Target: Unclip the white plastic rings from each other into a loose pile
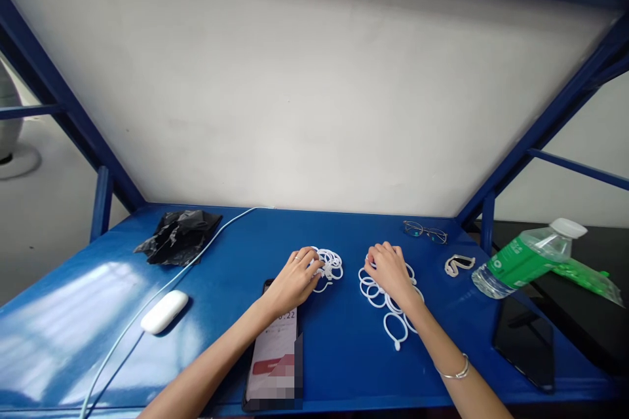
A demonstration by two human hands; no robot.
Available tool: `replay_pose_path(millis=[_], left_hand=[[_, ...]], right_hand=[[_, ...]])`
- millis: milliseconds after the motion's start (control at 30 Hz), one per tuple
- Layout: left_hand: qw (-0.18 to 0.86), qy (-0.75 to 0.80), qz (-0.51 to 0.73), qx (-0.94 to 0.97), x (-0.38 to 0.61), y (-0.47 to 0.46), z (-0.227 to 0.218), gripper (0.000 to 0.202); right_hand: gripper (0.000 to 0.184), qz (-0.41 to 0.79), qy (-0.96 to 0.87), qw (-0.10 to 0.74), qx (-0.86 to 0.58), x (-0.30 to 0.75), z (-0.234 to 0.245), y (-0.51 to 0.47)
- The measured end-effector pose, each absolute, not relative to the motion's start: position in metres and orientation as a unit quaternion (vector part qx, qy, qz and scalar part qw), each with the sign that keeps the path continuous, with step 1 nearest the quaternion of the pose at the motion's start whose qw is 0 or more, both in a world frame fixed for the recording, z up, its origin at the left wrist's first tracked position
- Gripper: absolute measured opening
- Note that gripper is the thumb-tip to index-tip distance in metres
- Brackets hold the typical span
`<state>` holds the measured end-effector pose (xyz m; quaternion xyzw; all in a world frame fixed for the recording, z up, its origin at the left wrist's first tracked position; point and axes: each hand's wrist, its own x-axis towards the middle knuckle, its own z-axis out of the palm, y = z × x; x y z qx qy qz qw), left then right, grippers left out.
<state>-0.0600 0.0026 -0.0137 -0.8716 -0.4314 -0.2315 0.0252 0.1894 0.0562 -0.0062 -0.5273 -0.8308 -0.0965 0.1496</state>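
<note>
White plastic rings lie on the blue table in two groups. My left hand (297,278), a ring on one finger, has its fingers curled down at the left side of a tangled pile of white rings (334,263). What its fingertips pinch is partly hidden. Over a looser spread of white rings (374,294), my right hand (387,265) is closed, fingertips bent down onto one at the far edge. Nearer to me, one ring with a small knob (395,327) lies beside my right wrist, which wears a silver bracelet (459,370).
A lit phone (272,366) lies under my left forearm. A white mouse (164,312), pale cable (147,304) and black plastic bag (179,236) are left. Glasses (425,232), a white looped item (459,264), a water bottle (528,258) and a dark phone (525,344) are right.
</note>
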Motion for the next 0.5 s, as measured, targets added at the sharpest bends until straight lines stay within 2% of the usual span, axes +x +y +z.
replay_pose_path(millis=[100,233,367,500], left_hand=[[0.004,-0.432,-0.254,-0.865,-0.060,0.002,-0.011,0.022],[-0.038,-0.422,-0.301,-0.854,-0.060,0.002,-0.011,0.029],[-0.092,-0.397,-0.349,-0.844,-0.059,0.003,-0.010,0.031],[-0.186,-0.384,-0.374,-0.823,-0.057,0.000,-0.005,0.025]], right_hand=[[0.018,-0.043,-0.829,0.213,-0.515,0.185,0.002,0.053],[0.017,0.179,-0.832,0.307,-0.427,0.175,0.010,0.044],[0.022,0.427,-0.776,0.324,-0.332,0.163,0.008,0.032],[0.026,0.564,-0.709,0.341,-0.252,0.152,0.000,0.023]])
